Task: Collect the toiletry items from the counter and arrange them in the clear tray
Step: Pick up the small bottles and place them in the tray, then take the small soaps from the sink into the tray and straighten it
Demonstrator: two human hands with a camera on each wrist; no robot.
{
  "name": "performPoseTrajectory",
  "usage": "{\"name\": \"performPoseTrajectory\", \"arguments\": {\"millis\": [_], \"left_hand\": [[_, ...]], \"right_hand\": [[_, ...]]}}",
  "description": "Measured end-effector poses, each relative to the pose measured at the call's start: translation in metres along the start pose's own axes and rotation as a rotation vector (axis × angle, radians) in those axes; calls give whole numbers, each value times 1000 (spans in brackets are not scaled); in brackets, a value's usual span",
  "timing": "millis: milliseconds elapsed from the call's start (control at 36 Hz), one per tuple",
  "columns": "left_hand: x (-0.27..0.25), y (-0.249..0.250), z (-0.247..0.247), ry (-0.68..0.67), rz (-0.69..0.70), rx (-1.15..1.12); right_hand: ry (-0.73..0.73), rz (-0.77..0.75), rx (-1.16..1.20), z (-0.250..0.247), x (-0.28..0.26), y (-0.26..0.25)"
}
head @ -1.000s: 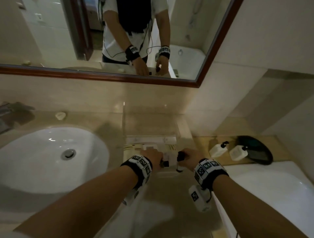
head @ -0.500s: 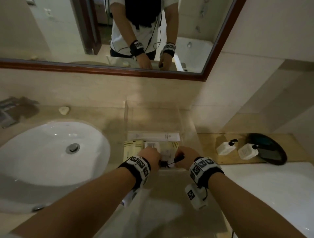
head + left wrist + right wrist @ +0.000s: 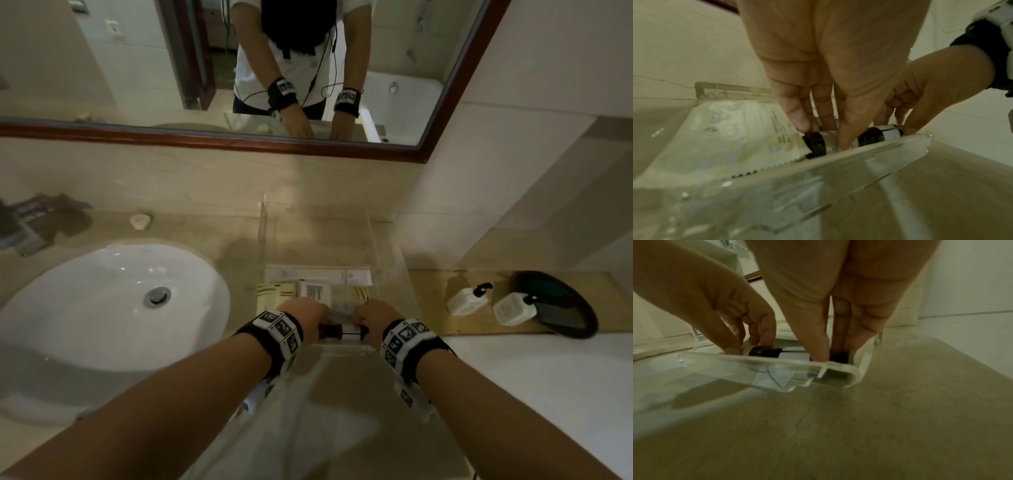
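The clear tray (image 3: 383,246) (image 3: 859,154) (image 3: 777,360) stands on the beige counter right of the sink. In it lie a long white box (image 3: 318,275) and flat yellowish sachets (image 3: 274,294) (image 3: 735,138). Two small black-capped bottles lie end to end along its near wall. My left hand (image 3: 308,315) (image 3: 826,134) pinches the left bottle (image 3: 815,144) between thumb and fingers. My right hand (image 3: 370,315) (image 3: 830,352) pinches the right bottle (image 3: 342,332) (image 3: 879,135) (image 3: 789,355), which has a white label. Both hands reach down inside the tray.
A white sink (image 3: 113,308) lies to the left, with a small soap (image 3: 139,221) behind it. Two white pump bottles (image 3: 467,301) and a dark round dish (image 3: 561,308) sit on a wooden board at the right. The mirror (image 3: 239,68) hangs above.
Both hands have gone down into the tray. The right bottle, held more upright a second ago, now lies flat along the near wall next to the left one.
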State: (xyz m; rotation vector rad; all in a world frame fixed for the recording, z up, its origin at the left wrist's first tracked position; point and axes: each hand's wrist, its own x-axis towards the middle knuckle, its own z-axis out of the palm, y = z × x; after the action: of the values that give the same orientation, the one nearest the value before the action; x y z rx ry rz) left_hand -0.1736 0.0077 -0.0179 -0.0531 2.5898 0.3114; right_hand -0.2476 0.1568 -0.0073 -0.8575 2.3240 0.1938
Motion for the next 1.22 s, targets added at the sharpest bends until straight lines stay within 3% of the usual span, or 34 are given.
{"name": "performPoseTrajectory", "arguments": {"millis": [333,611,722,833,1056,1222], "left_hand": [[-10,1,-11,-10,6,-6],[-35,-23,-23,145,23,-77],[-51,-48,-15,202,3,-156],[-69,-63,-4,140,-20,-100],[-112,-99,13,154,-66,-185],[-140,-122,37,56,-65,-132]], "right_hand": [[7,-30,6,-3,-1,-1],[139,-165,117,-16,0,-55],[77,-208,100,-19,1,-84],[-3,-227,74,-16,2,-114],[-3,-330,89,-9,0,-160],[-184,-410,36,18,-7,-193]]}}
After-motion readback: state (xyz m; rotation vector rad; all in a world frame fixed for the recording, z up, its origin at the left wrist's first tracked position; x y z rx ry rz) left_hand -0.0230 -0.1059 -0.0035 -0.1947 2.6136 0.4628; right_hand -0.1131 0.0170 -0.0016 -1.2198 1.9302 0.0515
